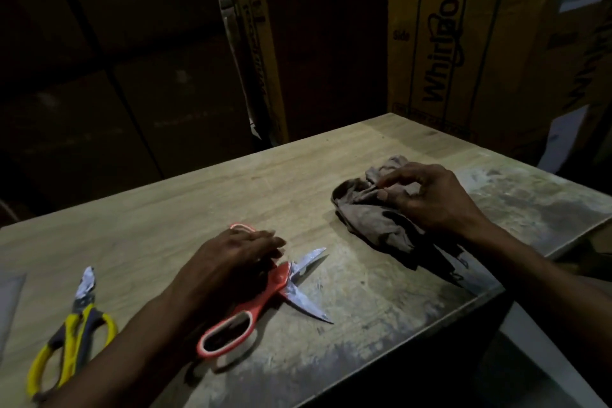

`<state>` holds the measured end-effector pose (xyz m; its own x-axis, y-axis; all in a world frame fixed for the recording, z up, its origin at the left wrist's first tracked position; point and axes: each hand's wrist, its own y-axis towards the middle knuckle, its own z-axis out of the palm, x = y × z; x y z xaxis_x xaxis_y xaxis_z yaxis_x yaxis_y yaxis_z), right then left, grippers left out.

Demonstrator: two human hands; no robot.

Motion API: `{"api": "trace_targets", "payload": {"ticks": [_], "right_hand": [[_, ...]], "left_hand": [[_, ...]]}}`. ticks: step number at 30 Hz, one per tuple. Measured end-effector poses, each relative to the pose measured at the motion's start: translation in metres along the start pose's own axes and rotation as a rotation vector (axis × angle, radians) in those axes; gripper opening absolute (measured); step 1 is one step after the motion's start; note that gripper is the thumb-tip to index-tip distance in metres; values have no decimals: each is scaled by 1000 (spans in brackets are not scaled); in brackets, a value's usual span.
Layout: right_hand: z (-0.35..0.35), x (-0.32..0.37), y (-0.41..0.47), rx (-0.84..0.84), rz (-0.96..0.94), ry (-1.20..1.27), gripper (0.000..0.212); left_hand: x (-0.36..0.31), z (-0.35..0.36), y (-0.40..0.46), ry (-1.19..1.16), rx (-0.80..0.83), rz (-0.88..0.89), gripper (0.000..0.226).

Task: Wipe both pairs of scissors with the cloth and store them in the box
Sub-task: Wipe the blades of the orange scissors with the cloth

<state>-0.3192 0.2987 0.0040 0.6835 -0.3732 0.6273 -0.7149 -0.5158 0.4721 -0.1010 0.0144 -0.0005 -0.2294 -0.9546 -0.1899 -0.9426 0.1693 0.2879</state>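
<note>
the task is judged to be at its start: nothing has been stored, and no storage box can be identified on the wooden table [205, 182]. the red-handled scissors [265, 291] lie blades apart under the left hand [231, 262], which rests flat on them, fingers straight and relaxed. the yellow-handled scissors [73, 334] lie untouched at the near left. the crumpled grey cloth [367, 209] lies at the right, pinched by the curled fingers of the right hand [427, 199].
</note>
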Motion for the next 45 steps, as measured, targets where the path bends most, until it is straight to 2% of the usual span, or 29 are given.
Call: {"api": "trace_targets", "payload": {"ticks": [2, 5, 8, 10, 13, 17, 21, 28, 30, 33, 35, 37, 40, 45], "right_hand": [[2, 4, -5, 19, -1, 46, 8], [4, 7, -11, 53, -5, 46, 12], [5, 12, -14, 51, -37, 58, 22], [3, 14, -15, 45, -63, 71, 31], [2, 13, -15, 34, -92, 32, 23], [4, 10, -16, 30, -96, 14, 12], [6, 11, -17, 44, -107, 12, 14], [6, 12, -16, 60, -98, 10, 19], [5, 14, -16, 53, -98, 9, 17], [3, 18, -18, 34, -97, 32, 16], [1, 20, -20, 32, -99, 40, 19], [0, 18, -23, 23, -93, 37, 15], [-3, 13, -25, 14, -79, 12, 10], [-8, 9, -26, -3, -57, 19, 10]], "left_hand": [[0, 5, -2, -67, -51, -30, 46], [2, 7, -2, -279, -45, -176, 46], [5, 4, -2, -133, 13, -126, 62], [5, 0, -6, -195, -31, -144, 56], [-4, -7, -14, -283, -134, -237, 47], [-12, -7, -30, -342, 63, -342, 40], [-5, -9, -28, -306, 144, -340, 41], [-1, -19, -8, -154, 387, -338, 85], [-3, -20, -8, -154, 436, -348, 89], [-6, -17, -8, -191, 383, -380, 69], [-13, -12, -6, -244, 232, -467, 41], [-24, -5, -2, -300, 116, -596, 29], [-44, 3, 4, -359, 221, -667, 41], [-51, 7, 17, -367, 303, -760, 34]]}}
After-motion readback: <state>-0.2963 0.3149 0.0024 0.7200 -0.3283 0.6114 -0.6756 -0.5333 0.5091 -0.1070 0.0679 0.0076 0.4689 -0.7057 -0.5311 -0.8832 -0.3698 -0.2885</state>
